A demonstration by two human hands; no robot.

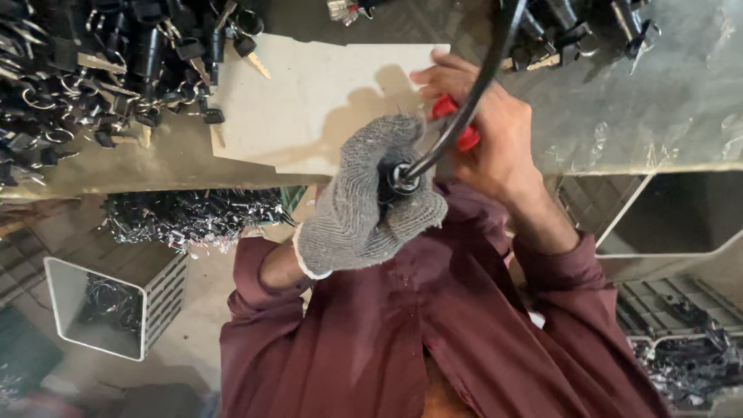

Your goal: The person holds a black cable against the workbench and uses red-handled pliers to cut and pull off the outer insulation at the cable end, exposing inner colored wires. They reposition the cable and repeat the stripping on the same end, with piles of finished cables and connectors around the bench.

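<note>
Over the workbench (325,101), gloved left hand (364,201) grips cable (464,101) running up-right.

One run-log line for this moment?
left hand: gloved, grips black cable end | right hand: holds red-handled tool | behind: white sheet

Dim warm light; soft shadows; edges blurred, distorted.
</note>
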